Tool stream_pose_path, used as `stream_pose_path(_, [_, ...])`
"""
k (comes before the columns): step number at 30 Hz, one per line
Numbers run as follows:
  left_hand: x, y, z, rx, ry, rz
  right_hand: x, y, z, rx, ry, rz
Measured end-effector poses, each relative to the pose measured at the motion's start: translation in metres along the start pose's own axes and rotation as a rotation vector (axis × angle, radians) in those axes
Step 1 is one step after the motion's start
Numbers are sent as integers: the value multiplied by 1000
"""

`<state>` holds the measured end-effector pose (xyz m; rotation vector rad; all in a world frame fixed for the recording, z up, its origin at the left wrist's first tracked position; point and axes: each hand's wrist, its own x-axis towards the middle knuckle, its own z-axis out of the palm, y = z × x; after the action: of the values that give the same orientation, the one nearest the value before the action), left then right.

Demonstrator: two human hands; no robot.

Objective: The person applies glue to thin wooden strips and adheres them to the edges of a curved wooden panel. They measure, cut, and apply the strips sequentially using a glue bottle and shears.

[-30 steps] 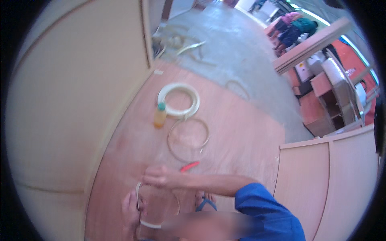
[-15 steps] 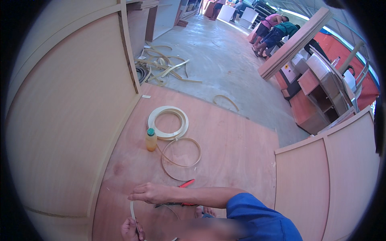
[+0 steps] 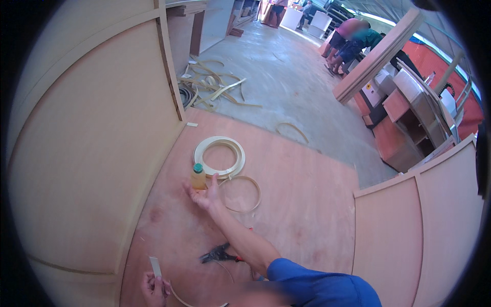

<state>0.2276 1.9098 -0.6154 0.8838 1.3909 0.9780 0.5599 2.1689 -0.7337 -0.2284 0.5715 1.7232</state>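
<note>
From where I sit, watching through the head view, what matters is how the right hand (image 3: 204,197) lies against the bottle (image 3: 198,179). The bottle is between eleven and twelve o'clock from that palm and very close. It stands upright on the board (image 3: 307,204), as far as I can judge, its long axis running up to the green cap, with its base partly behind the fingers. I can't tell whether skin meets plastic. The right hand is spread wide, thumb toward one o'clock and the other fingers toward ten, and I see nothing in its grip.

The left hand (image 3: 155,289) is well apart, at seven o'clock from the right, so the right is clearly the nearer one to the bottle. I see the left closed in a pinch on a pale strip (image 3: 155,267), whose flat end points to about twelve o'clock.

Around the right hand, I have the roll (image 3: 241,158) at one o'clock, just beyond the bottle, the thin loop (image 3: 260,194) at three, and the black tool (image 3: 219,254) between five and six, beneath the forearm
</note>
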Motion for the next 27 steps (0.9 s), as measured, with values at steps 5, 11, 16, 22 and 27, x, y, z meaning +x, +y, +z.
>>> stream_pose_path(5, [-6,-16,-25,99,-38,-37,45,-25,-11,186,-114,161])
stream_pose_path(11, [2,-22,-56,133,-15,-48,-63,47,28,-565,-357,-43])
stream_pose_path(16, [11,-18,-51,166,35,-142,-156,66,103,-2286,-497,-591])
stream_pose_path(22, [22,-23,-29,109,124,-207,-220,104,138,-1255,-833,-973])
stream_pose_path(27, [32,-14,-27,79,-15,-139,-233,117,150,-1660,-515,-876])
